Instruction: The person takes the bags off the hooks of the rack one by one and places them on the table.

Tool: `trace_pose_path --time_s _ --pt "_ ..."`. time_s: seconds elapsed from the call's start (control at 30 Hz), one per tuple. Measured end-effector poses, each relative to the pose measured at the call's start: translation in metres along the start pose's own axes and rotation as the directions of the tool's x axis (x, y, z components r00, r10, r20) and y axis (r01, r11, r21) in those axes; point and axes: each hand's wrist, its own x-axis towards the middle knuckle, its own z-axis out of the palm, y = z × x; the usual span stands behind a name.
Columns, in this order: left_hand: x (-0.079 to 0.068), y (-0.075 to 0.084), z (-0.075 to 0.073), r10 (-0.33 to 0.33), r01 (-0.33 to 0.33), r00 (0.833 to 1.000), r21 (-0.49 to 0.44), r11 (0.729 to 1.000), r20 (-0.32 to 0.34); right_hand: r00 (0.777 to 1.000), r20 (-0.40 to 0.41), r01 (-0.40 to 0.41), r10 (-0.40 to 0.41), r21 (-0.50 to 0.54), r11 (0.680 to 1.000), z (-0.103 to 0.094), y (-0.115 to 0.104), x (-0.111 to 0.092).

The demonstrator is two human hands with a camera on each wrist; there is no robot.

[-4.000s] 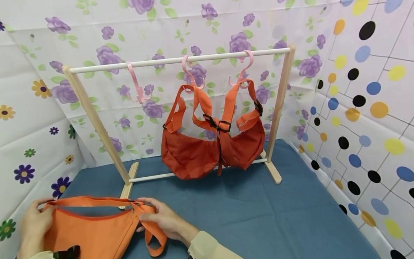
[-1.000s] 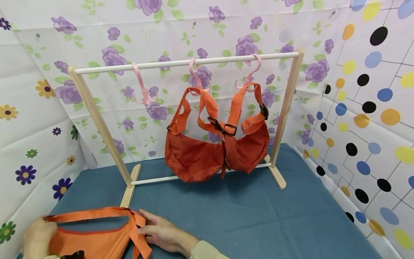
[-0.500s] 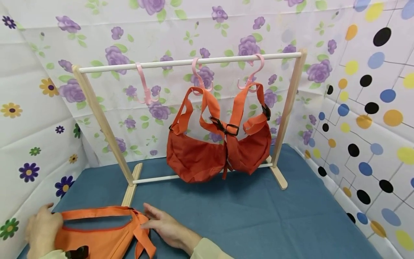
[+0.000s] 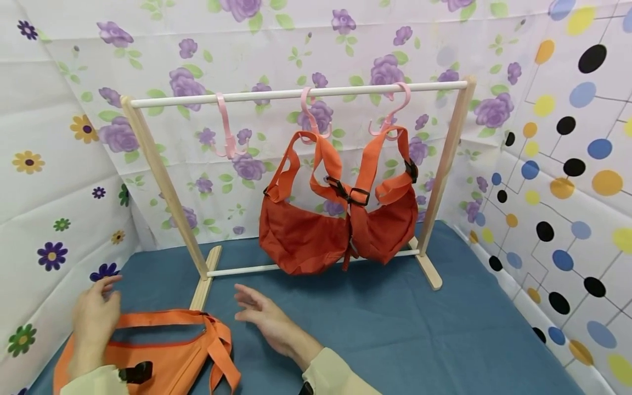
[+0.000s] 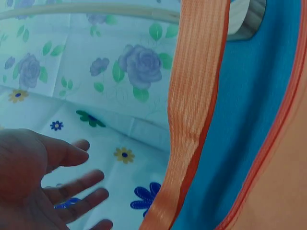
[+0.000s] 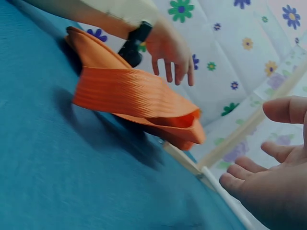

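Going by the head view, with 12 o'clock pointing away from the person: an orange shoulder bag (image 4: 148,356) is lying on the blue-covered worktop (image 4: 375,345) between 7 and 8, its strap (image 4: 158,318) running along the far side. The left hand (image 4: 96,315) is hovering over the bag's left end at 8, fingers pretty loose and extended. It's holding nothing, and the left wrist view is showing it clear of the strap. A black wristband (image 4: 135,373) is sitting by that sleeve. The right hand (image 4: 269,318) is hanging between 6 and 7, just beside the bag's right end, thumb and fingers spread apart, also gripping nothing.

Further back, a wooden rack (image 4: 164,184) is standing around 12. Three pink hooks (image 4: 230,144) are hanging off its white top rod (image 4: 266,95), at roughly 10, 12 and between 1 and 2. Two rust-red shoulder bags (image 4: 301,238) with orange straps are dangling side by side from the latter two. Behind everything, a purple-rose sheet (image 4: 276,55) is filling 12, while a polka-dot one (image 4: 568,219) is covering 3.
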Motion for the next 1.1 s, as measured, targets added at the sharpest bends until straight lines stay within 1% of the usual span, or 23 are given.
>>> trace_pose_path --time_s 0.17,0.33,0.4,0.53,0.63,0.73,0.87,0.97,1.1 --pt "-0.001 0.009 0.006 0.031 -0.031 0.999 -0.014 0.999 -0.017 0.998 0.015 0.058 -0.058 -0.003 0.998 -0.011 -0.006 0.000" --pt "-0.002 0.015 0.010 0.101 -0.102 0.994 -0.035 0.994 -0.033 0.994 0.044 0.103 -0.102 -0.016 0.995 -0.017 -0.014 -0.002" --pt "-0.002 0.018 0.013 0.127 -0.128 0.991 -0.051 0.990 -0.029 0.991 0.054 0.124 -0.123 -0.014 0.992 -0.019 -0.019 -0.003" --pt "-0.002 0.027 0.020 0.164 -0.163 0.987 -0.088 0.983 0.004 0.985 0.047 0.164 -0.164 -0.010 0.986 -0.025 -0.027 -0.004" --pt "-0.002 0.034 0.025 0.171 -0.168 0.985 -0.112 0.979 0.023 0.983 0.034 0.182 -0.182 -0.004 0.983 -0.031 -0.033 -0.006" --pt "-0.002 0.042 0.029 0.168 -0.164 0.985 -0.136 0.977 0.025 0.981 0.023 0.193 -0.193 0.003 0.981 -0.036 -0.040 -0.008" --pt "-0.003 0.051 0.030 0.169 -0.167 0.986 -0.135 0.977 0.006 0.976 0.021 0.219 -0.219 -0.002 0.976 -0.042 -0.050 -0.012" --pt "-0.004 0.058 0.030 0.174 -0.173 0.985 -0.139 0.975 -0.007 0.967 0.023 0.255 -0.255 -0.020 0.967 -0.046 -0.058 -0.015" --pt "-0.007 0.069 0.032 0.195 -0.194 0.981 -0.170 0.966 -0.013 0.955 0.016 0.297 -0.297 -0.045 0.954 -0.050 -0.066 -0.018"
